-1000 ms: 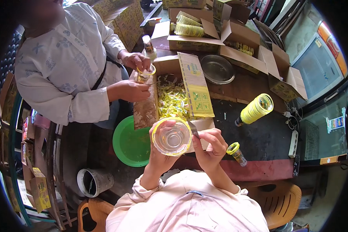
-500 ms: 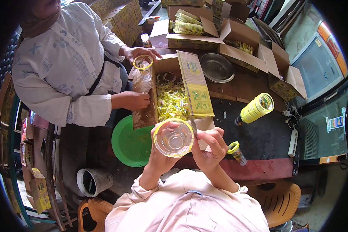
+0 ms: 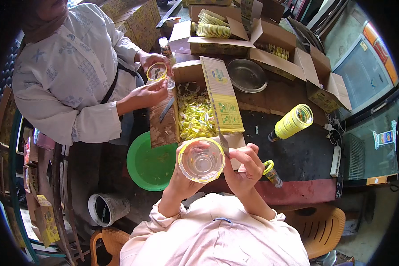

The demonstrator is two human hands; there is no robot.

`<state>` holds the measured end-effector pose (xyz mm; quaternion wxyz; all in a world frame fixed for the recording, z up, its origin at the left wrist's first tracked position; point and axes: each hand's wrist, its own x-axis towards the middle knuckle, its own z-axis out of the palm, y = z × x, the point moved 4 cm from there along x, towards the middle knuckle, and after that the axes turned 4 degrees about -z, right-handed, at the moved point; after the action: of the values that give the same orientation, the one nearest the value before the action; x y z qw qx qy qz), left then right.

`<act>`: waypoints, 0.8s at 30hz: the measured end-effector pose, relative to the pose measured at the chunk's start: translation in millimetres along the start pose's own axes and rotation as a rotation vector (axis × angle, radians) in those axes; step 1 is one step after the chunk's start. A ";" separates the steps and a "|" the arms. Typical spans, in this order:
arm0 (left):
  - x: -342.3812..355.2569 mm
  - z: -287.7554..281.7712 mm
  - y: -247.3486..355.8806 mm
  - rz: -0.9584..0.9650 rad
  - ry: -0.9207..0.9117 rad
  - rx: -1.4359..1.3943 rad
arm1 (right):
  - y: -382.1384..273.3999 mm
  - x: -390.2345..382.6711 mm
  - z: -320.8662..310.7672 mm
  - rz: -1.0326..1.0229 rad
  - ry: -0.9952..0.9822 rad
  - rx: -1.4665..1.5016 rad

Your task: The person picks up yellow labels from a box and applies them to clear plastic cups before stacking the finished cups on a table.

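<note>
A clear plastic cup (image 3: 202, 162) with a yellow rim is in my left hand (image 3: 178, 182), its open mouth facing up toward me. My right hand (image 3: 244, 170) pinches a thin knife (image 3: 224, 142), whose blade lies against the right side of the cup's rim. Just beyond the cup stands an open cardboard box (image 3: 221, 91) filled with yellow plastic trimmings (image 3: 194, 116). To the left, a co-worker's hands (image 3: 150, 92) hold another yellow-rimmed clear cup (image 3: 157, 72), and a second knife (image 3: 167, 110) points down below them.
A tall stack of yellow-rimmed cups (image 3: 292, 122) and a smaller cup stack (image 3: 273, 174) lie on the dark table at right. Behind are boxes of cups (image 3: 221, 46) and a round metal tray (image 3: 247, 76). A green basin (image 3: 150, 164) and white bucket (image 3: 107, 208) sit at left.
The co-worker's lower hand has risen to the cup, which is now tilted, and a knife shows below that hand. My cup and knife have barely shifted.
</note>
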<state>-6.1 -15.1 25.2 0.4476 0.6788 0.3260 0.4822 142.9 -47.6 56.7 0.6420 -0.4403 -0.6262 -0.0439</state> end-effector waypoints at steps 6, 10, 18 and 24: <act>-5.9 2.7 -3.6 0.020 -0.094 0.072 | 0.1 0.6 -1.3 -0.024 0.003 -0.021; -3.5 4.5 2.5 0.069 -0.143 0.110 | 4.4 -4.8 -3.5 0.010 -0.017 0.014; -1.3 6.2 -4.9 0.085 -0.045 -0.087 | -8.6 -11.5 -10.7 0.030 0.014 0.027; -4.4 3.8 -7.3 0.080 -0.035 -0.099 | -18.9 -11.3 -8.1 -0.034 -0.001 -0.004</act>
<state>-4.0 -17.2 16.4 0.4668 0.6767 0.2666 0.5030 135.2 -69.7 58.2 0.6401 -0.4306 -0.6338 -0.0559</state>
